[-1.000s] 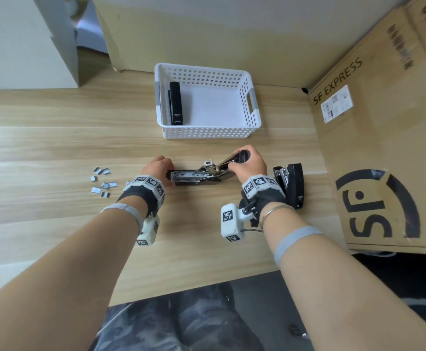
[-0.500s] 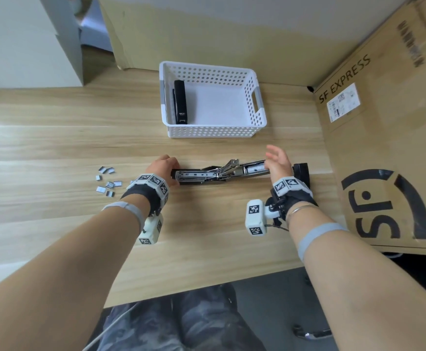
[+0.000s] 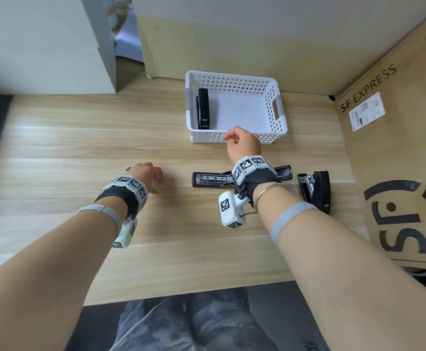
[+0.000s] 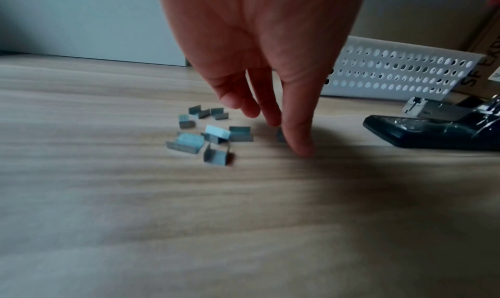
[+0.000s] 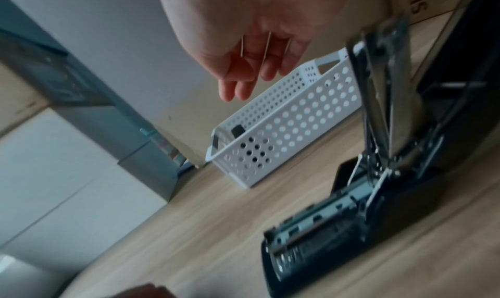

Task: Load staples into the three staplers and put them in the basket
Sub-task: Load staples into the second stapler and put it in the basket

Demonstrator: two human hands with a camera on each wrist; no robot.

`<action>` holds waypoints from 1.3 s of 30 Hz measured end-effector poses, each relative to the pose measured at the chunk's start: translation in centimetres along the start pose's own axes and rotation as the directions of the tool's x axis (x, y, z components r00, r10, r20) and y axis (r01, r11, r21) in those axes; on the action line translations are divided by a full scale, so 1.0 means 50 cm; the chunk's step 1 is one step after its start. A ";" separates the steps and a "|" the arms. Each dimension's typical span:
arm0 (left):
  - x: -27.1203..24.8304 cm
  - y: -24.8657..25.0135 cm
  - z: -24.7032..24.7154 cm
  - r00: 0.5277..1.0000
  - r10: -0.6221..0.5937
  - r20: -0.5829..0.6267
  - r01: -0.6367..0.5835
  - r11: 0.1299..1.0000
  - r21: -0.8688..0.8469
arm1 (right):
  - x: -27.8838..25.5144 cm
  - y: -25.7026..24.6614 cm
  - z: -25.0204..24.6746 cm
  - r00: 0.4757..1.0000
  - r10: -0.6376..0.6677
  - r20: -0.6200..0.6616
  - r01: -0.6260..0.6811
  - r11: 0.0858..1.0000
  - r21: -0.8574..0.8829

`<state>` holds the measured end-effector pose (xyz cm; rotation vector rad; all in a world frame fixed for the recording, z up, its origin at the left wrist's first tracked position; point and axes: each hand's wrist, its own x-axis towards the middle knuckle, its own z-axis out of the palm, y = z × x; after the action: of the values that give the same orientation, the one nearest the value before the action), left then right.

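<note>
Now reaching down with the left hand (image 3: 146, 176) to the loose staples (image 4: 208, 135) scattered on the table (image 3: 80, 148), fingers (image 4: 297, 131) straight, pressed side by side and pointed at the wood, one tip at or just off the surface beside the pile, pinching nothing yet. Probably angled so to nip one short strip from above; thumb out of sight, so no telling its part. Well to the right, the open stapler (image 3: 212, 179): flat on the table with base and metal channel facing up and the top swung right back, presumably spread that way so a strip can drop straight into the channel with no hand needed to steady it. Above its hinge, the right hand (image 3: 243, 145), raised clear of it and just in front of the basket (image 3: 207, 139), fingers (image 5: 243, 84) loosely curled and a little apart, gripping nothing, seemingly waiting to close the top after loading. Inside the basket, against its left wall, one black stapler (image 3: 203, 107), shut and lying lengthwise, so probably one of three finished. Further right, just beside the open one, a third stapler (image 3: 317, 188) on its side, not yet loaded by the look of it. Main risk: tiny strips, easy to fumble or scatter.
</note>
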<state>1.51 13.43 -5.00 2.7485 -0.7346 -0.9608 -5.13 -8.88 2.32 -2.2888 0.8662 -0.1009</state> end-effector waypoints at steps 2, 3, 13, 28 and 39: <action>-0.003 -0.003 0.010 1.000 -0.019 -0.012 0.019 1.000 -0.010 | -0.010 -0.003 0.015 0.999 -0.015 0.038 0.016 0.999 -0.037; -0.005 -0.003 0.015 0.999 -0.028 -0.017 0.028 0.999 -0.022 | -0.016 -0.003 0.022 0.998 -0.015 0.056 0.017 0.998 -0.052; 0.003 0.055 0.008 0.986 0.075 -0.147 -0.106 0.969 -0.223 | -0.055 0.013 0.074 0.925 -0.100 0.367 0.169 0.972 -0.163; 0.033 0.181 -0.001 0.962 0.128 -0.239 -0.231 0.849 -0.475 | -0.037 0.047 0.068 0.954 0.079 0.290 -0.100 0.993 0.060; 0.042 0.176 0.005 0.949 0.185 -0.254 -0.295 0.802 -0.520 | -0.024 0.050 0.063 0.970 0.069 0.232 -0.087 0.994 0.065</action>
<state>-0.73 4.75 -3.85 2.1372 -0.6293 -0.6995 -6.50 -7.74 -1.44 -2.1430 0.8159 0.1614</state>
